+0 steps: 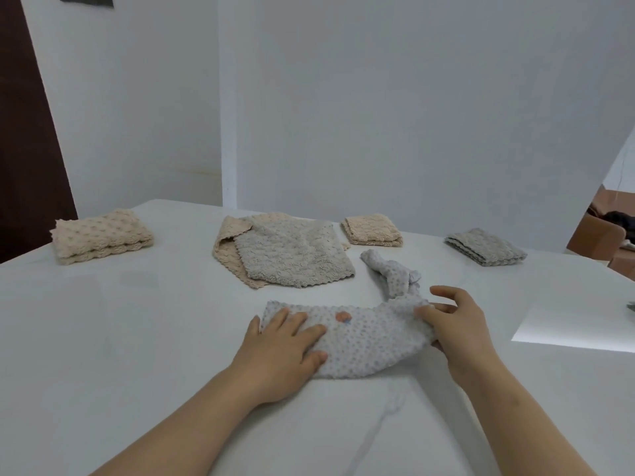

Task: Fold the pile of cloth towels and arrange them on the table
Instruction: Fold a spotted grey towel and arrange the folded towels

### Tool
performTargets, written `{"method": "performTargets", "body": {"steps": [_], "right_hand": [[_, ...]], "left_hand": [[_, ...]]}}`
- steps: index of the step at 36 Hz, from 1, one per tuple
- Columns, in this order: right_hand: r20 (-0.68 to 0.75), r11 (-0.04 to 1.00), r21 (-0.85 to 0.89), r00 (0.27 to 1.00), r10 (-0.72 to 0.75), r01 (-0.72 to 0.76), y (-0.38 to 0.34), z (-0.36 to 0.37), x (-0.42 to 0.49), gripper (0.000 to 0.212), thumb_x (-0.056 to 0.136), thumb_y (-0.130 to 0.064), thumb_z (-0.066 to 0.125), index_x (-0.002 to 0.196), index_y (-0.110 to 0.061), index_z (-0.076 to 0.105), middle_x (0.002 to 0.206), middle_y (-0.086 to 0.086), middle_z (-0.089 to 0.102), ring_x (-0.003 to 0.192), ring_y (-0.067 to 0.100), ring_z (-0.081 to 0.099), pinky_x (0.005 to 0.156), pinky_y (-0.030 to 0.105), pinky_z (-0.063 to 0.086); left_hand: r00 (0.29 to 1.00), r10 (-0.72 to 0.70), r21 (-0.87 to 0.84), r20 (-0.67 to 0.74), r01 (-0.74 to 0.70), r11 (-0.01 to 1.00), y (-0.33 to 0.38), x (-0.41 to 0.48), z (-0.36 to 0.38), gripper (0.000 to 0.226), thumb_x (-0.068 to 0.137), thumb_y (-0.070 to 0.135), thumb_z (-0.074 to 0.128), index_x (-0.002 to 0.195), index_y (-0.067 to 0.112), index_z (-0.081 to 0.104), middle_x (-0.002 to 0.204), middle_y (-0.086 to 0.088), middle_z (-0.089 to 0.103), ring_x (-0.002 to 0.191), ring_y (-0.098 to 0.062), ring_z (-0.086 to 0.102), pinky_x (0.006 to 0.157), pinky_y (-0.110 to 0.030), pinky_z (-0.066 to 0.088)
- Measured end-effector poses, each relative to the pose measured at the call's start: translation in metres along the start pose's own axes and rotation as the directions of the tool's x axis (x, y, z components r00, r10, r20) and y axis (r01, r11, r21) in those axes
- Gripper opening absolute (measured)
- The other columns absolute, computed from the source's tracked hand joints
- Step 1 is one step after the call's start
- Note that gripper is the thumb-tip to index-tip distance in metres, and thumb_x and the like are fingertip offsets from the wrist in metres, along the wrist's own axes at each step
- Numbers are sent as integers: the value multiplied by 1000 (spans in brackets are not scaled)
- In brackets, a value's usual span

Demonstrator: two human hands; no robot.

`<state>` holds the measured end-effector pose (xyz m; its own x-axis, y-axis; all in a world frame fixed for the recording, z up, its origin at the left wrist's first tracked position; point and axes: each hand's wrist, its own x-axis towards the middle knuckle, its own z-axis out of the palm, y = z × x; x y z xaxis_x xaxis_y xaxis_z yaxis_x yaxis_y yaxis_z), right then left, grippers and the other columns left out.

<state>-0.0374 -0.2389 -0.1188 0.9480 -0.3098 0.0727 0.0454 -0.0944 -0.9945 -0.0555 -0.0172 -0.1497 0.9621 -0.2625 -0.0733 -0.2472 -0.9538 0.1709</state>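
While left hand [285,341] presses flat on dotted grey towel [364,341] | right hand [457,324] grips its 3 o'clock end | risk: twisted tail [391,269] at 1 o'clock could fold in crooked

This is a plain indoor room, most likely part of a home, though nothing settles it. A glossy white table [103,338] fills the near half. Bare white walls [412,115] back it from 11 to 2 o'clock and meet in a corner. A dark brown door [24,149] stands at 9 o'clock. At 3 o'clock an opening shows brown shapes [598,235], perhaps furniture, in another space. Small textured household towels [103,235] lie on the table.
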Motion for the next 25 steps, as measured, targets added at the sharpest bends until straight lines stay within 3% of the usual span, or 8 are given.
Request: {"method": "performTargets", "body": {"steps": [3,5,6,10,13,15,19,25], "right_hand": [[25,999,41,999,-29,28,-10,14,-3,30,84,5,55,103,-18,52,79,7,56,77,23,55,65,34,46],[62,997,48,997,-55,52,-18,28,-6,30,84,5,54,104,-17,52,83,12,57,80,24,55,66,34,46],[79,997,41,995,-67,64,-22,36,-8,31,83,5,53,106,-16,52,87,13,57,80,24,55,68,35,47],[201,996,66,976,-80,68,-36,71,-21,35,83,7,51,111,-14,51,75,4,54,59,18,51,58,34,52],[307,998,58,950,-51,35,-36,93,-33,35,83,4,52,109,-19,50,66,-2,50,51,17,45,48,32,40],[370,999,24,929,-29,22,-33,104,-40,32,85,-1,54,109,-22,50,68,-2,51,46,12,43,44,26,31],[454,999,-39,891,10,9,-30,114,-46,16,90,-19,57,105,-21,55,73,1,65,41,7,48,42,20,36],[251,982,-114,961,-118,150,-19,92,-37,12,92,-22,53,86,-28,61,71,-3,68,45,8,47,51,22,38]], "left_hand": [[962,10,-34,-271,-20,999,0,3,-1,44,96,46,26,136,34,40,149,1,29,142,-22,17,110,-42,19],[833,-63,-173,-550,-39,984,-2,5,-7,37,93,37,33,117,29,60,121,3,57,120,-24,47,93,-37,35],[807,-142,-296,-573,-43,954,-5,5,-10,32,95,30,37,114,27,62,113,5,61,112,-21,52,89,-30,36],[878,-387,-802,-280,8,598,-20,6,-18,27,94,14,42,113,22,59,89,6,62,74,-7,54,61,-13,40],[896,-428,-943,-120,32,331,-27,5,-20,26,93,10,41,111,19,57,80,0,62,60,-12,52,49,-16,39],[905,-417,-963,-85,33,267,-30,4,-21,27,93,9,39,112,20,56,76,-3,63,56,-13,51,40,-16,37],[915,-395,-945,-84,52,322,-31,6,-21,27,95,20,39,117,27,54,85,-6,64,68,-20,61,53,-21,41],[927,-349,-886,-138,42,461,-32,6,-17,14,90,30,53,100,39,55,78,4,55,62,-8,52,53,-19,39]]}}
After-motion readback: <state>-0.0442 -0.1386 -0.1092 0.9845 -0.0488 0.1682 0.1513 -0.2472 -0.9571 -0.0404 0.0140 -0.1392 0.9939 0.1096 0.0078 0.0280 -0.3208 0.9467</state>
